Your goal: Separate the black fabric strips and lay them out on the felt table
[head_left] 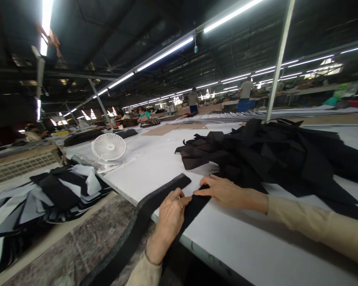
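A long black fabric strip (155, 202) lies across the front edge of a white table (155, 167) and hangs down off it. My left hand (170, 216) rests on the strip with its fingers curled and pressed down on the cloth. My right hand (226, 192) lies flat beside it, fingers stretched out on the strip, close to the left fingertips. Just behind my right hand sits a large heap of black fabric pieces (274, 155). Both sleeves are beige.
A small white desk fan (108, 149) stands on the table to the left. A stack of black and white cut pieces (56, 194) lies on a lower bench at left. A metal post (279, 59) rises behind the heap. Other people work at far tables.
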`<state>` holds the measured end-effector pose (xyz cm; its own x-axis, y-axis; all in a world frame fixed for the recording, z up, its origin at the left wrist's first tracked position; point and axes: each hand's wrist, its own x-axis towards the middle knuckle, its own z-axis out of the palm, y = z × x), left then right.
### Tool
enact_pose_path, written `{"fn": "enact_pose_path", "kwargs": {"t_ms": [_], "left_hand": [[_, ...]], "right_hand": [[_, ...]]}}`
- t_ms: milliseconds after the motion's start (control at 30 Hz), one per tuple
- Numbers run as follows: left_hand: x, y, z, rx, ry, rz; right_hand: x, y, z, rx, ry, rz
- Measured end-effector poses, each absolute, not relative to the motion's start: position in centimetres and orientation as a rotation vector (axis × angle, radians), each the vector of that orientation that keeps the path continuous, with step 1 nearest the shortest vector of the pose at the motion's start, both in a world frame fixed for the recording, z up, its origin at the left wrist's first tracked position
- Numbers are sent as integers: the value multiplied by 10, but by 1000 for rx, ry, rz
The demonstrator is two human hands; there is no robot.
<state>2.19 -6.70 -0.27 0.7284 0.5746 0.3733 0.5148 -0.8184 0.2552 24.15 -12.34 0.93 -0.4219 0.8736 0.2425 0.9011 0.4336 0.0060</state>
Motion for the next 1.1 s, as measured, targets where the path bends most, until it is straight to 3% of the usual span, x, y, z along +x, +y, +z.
{"fn": "enact_pose_path", "kwargs": {"t_ms": [267,467,733,1100], "left_hand": [[39,-67,6,2902,984,562],[72,-61,13,2868,990,506],[15,-60,2,2574,945,695],[12,-67,1,2846,881,639]], "right_hand": [[237,-119,27,-1484,-2359,-377],[238,-114,13,-1465,-2304,-39],[250,-112,0,-1504,-2277,35],[234,-124,26,-1482,-2513,-192]]}}
